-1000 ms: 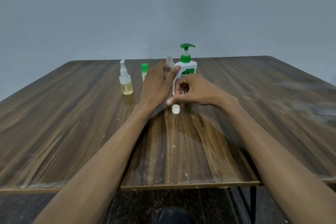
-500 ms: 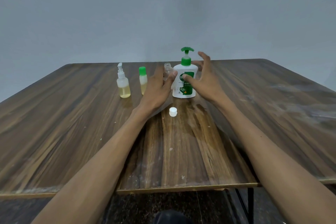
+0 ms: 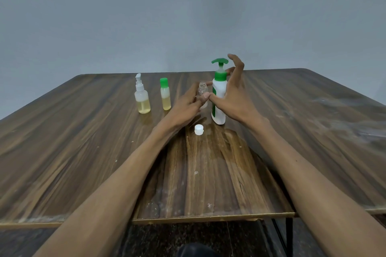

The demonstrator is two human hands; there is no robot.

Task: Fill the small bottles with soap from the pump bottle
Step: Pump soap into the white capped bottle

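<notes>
**Spotter:** Talk me through your hands.

**Me:** My left hand [image 3: 188,106] is wrapped round the small clear bottle [image 3: 203,92], fingers curled on its body, neck open at the top. I'm holding it there so it stands steady, right up against the pump bottle [image 3: 219,98], where I reckon the spout can reach.

**Spotter:** And the right?

**Me:** My right hand [image 3: 234,98] is spread wide, fingers straight, holding nothing. The thumb lies along the near side of the pump bottle and the fingertips reach up past the green pump head [image 3: 219,61]. Whether the palm touches the bottle, I can't tell.

**Spotter:** Why's the cap off?

**Me:** The white cap [image 3: 198,129] sits on the table [image 3: 83,152] just nearer me than my left hand, between the wrists, out of the way but close for re-capping.

**Spotter:** The others?

**Me:** Two small bottles beyond my left hand, to its outer side: the spray-top bottle [image 3: 142,98] and the green-capped bottle [image 3: 165,95], both closed, both holding yellowish liquid. My guess: those are done, and this clear one is the one in hand. Next I'd press that pump.
</notes>
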